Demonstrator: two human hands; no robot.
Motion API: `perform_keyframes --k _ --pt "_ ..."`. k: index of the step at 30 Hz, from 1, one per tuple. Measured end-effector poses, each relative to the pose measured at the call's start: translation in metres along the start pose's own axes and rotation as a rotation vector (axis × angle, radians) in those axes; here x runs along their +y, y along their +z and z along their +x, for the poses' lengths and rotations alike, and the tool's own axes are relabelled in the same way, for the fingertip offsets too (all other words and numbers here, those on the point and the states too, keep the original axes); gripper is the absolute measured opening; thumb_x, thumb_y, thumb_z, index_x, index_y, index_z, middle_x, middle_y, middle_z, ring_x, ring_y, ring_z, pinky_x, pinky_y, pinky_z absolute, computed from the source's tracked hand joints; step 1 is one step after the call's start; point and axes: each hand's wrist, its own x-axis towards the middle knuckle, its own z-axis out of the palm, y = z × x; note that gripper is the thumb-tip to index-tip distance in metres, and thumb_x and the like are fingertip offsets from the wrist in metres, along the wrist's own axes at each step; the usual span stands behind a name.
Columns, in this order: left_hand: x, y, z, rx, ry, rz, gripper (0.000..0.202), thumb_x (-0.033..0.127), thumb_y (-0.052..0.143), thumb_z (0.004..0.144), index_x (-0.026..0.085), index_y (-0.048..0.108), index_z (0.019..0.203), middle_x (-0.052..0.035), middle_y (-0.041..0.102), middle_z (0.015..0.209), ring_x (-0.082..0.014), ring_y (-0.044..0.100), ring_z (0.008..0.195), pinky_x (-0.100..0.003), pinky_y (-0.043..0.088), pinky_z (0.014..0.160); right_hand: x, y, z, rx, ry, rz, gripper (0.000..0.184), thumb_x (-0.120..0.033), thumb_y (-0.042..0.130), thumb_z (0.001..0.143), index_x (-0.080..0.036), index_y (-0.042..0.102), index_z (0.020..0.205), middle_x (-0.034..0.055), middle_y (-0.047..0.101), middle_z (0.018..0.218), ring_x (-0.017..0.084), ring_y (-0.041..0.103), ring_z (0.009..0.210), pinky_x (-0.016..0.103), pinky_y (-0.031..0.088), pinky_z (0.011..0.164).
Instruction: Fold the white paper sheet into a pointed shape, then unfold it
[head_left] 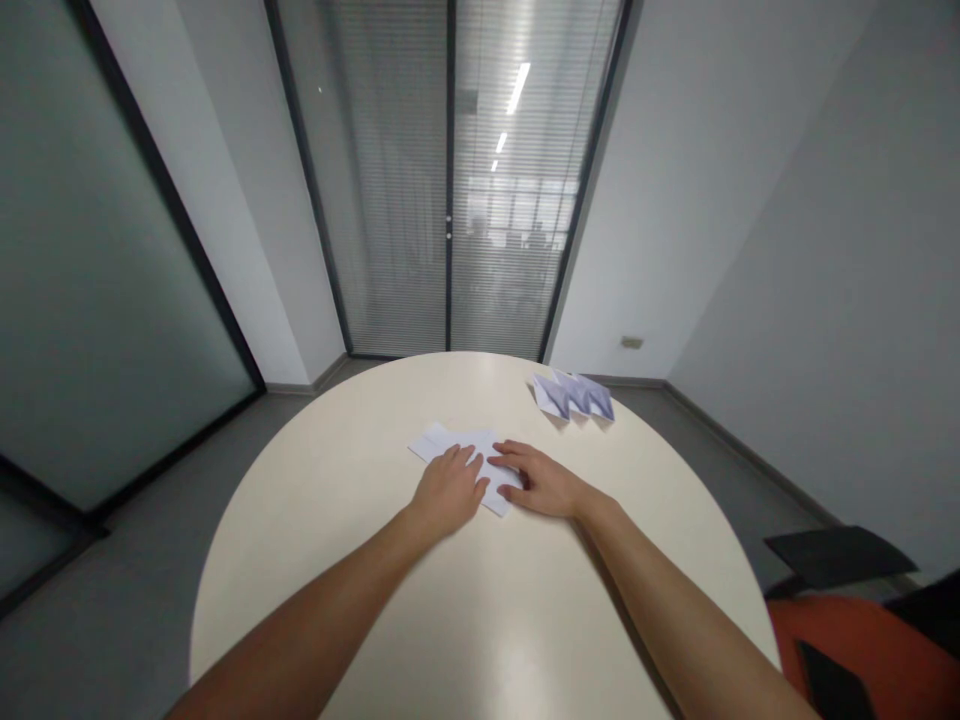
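A white sheet of paper (439, 438), which looks folded, lies on the round cream table near its middle. On the paper's near left part rests my left hand (452, 490), palm down with its fingers stretched out. My right hand (541, 480) touches the paper's right side, its fingers apart and slightly bent. Both hands cover parts of the sheet, so its full outline is hidden. No object shows between the fingers of either hand.
Several folded white and bluish papers (574, 396) stand at the far right edge of the round table (315, 500). An orange chair (855, 640) with black armrests is at the lower right. Beyond the table is a glass door (397, 200) with blinds.
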Motion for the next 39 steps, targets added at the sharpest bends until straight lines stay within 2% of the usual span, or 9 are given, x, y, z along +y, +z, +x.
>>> perform_keyframes --k 8,12,16,20,23,27,31,35,39 --pt "-0.006 -0.001 0.002 0.032 -0.076 -0.023 0.044 0.038 0.044 0.100 0.013 0.059 0.133 -0.0171 0.058 0.140 -0.0319 0.052 0.130 -0.046 0.043 0.107 -0.006 -0.005 0.001 -0.002 -0.029 0.010 0.048 -0.044 0.065 0.089 -0.020 0.066 0.131 0.0167 0.058 0.141 0.033 0.052 0.133 0.056 0.034 0.115" --pt "-0.006 0.000 0.000 0.031 -0.071 -0.067 0.052 0.048 0.049 0.096 0.013 0.058 0.134 -0.0199 0.056 0.140 -0.0345 0.052 0.129 -0.050 0.041 0.108 -0.005 -0.006 0.001 0.038 -0.056 0.066 0.036 -0.034 0.065 0.089 -0.023 0.070 0.123 0.0110 0.068 0.128 0.030 0.053 0.132 0.053 0.036 0.115" --pt "-0.009 -0.001 -0.001 -0.025 0.008 -0.138 0.056 0.046 0.052 0.093 0.013 0.055 0.139 -0.0188 0.051 0.147 -0.0338 0.046 0.136 -0.050 0.035 0.113 -0.007 -0.007 0.002 0.079 -0.018 0.081 0.025 -0.024 0.060 0.089 -0.023 0.074 0.109 0.0073 0.075 0.108 0.027 0.057 0.127 0.044 0.046 0.106" --pt "-0.014 -0.007 0.000 -0.110 0.091 -0.205 0.058 0.041 0.053 0.091 0.014 0.052 0.142 -0.0160 0.044 0.154 -0.0313 0.040 0.143 -0.048 0.030 0.118 -0.007 -0.008 0.002 0.123 0.038 -0.020 0.027 -0.021 0.058 0.089 -0.021 0.073 0.111 0.0098 0.072 0.115 0.025 0.064 0.113 0.040 0.048 0.100" --pt "-0.014 -0.008 -0.001 -0.137 0.104 -0.215 0.062 0.048 0.054 0.090 0.014 0.051 0.142 -0.0158 0.042 0.156 -0.0323 0.037 0.145 -0.048 0.027 0.120 -0.002 -0.008 0.002 0.150 0.109 -0.082 0.031 -0.022 0.058 0.089 -0.018 0.070 0.117 0.0119 0.070 0.120 0.026 0.063 0.113 0.042 0.047 0.101" --pt "-0.012 -0.007 -0.002 -0.079 0.105 -0.203 0.067 0.060 0.055 0.088 0.015 0.056 0.137 -0.0162 0.047 0.152 -0.0339 0.040 0.141 -0.049 0.031 0.116 0.004 -0.007 0.002 0.148 0.180 -0.058 0.034 -0.020 0.057 0.088 -0.017 0.069 0.119 0.0113 0.071 0.117 0.026 0.062 0.112 0.041 0.046 0.101" --pt "-0.009 -0.008 -0.001 -0.043 0.091 -0.172 0.065 0.063 0.055 0.087 0.015 0.060 0.130 -0.0161 0.052 0.147 -0.0349 0.047 0.133 -0.049 0.038 0.109 0.003 -0.005 0.003 0.159 0.175 0.005 0.042 -0.011 0.057 0.080 -0.016 0.068 0.121 0.0109 0.071 0.118 0.025 0.063 0.106 0.039 0.048 0.098" --pt "-0.007 -0.012 0.000 -0.029 0.070 -0.160 0.059 0.062 0.056 0.086 0.015 0.063 0.122 -0.0162 0.060 0.136 -0.0352 0.052 0.125 -0.048 0.041 0.103 -0.001 -0.006 0.003 0.179 0.114 0.037 0.041 -0.009 0.058 0.079 -0.018 0.069 0.118 0.0089 0.071 0.107 0.021 0.063 0.093 0.035 0.050 0.087" --pt "-0.007 -0.012 0.001 -0.020 0.065 -0.157 0.045 0.050 0.055 0.091 0.016 0.062 0.119 -0.0141 0.064 0.128 -0.0318 0.056 0.119 -0.045 0.043 0.100 -0.004 -0.009 0.004 0.194 0.061 0.037 0.029 -0.011 0.059 0.082 -0.020 0.072 0.107 0.0074 0.070 0.101 0.022 0.062 0.097 0.036 0.049 0.090"
